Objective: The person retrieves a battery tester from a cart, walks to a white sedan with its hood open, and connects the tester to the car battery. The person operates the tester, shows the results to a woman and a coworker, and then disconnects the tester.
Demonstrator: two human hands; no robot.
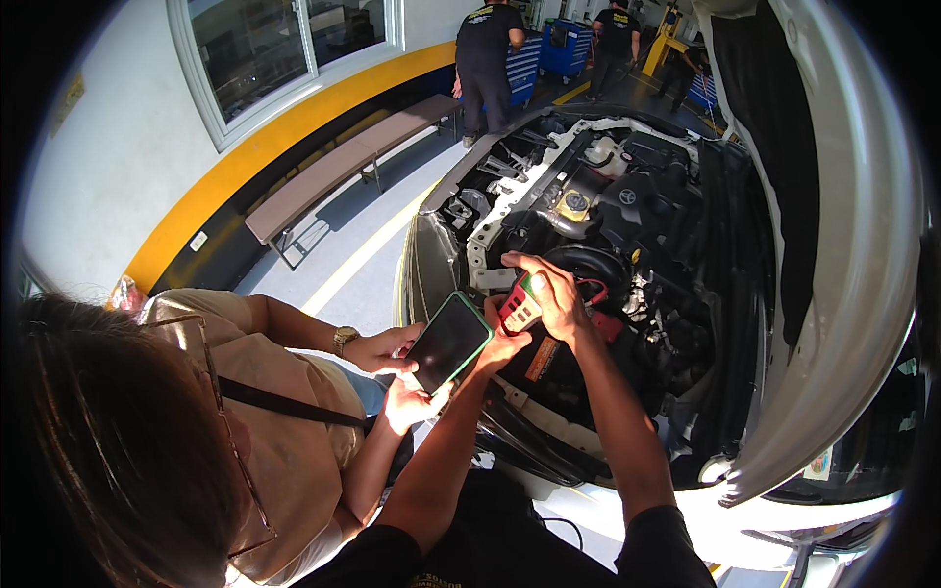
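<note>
Over the front of an open engine bay, my left hand [505, 343] is closed round a red handheld tester [520, 306] with pale buttons and a green edge. My right hand [561, 302] is cupped over the tester's upper end, fingers stretched out; its screen is mostly hidden. Just beyond my right wrist, a red clamp or cable [593, 291] shows by the battery [549, 361], which has an orange label. Close on the left, another person's two hands hold a phone [451, 341] with a dark screen and green case.
That person [284, 431] stands against my left side. The raised hood [833, 294] curves along the right. A long bench [323, 186] follows the wall. Farther back are people [487, 59] in dark clothes and blue tool cabinets [566, 49].
</note>
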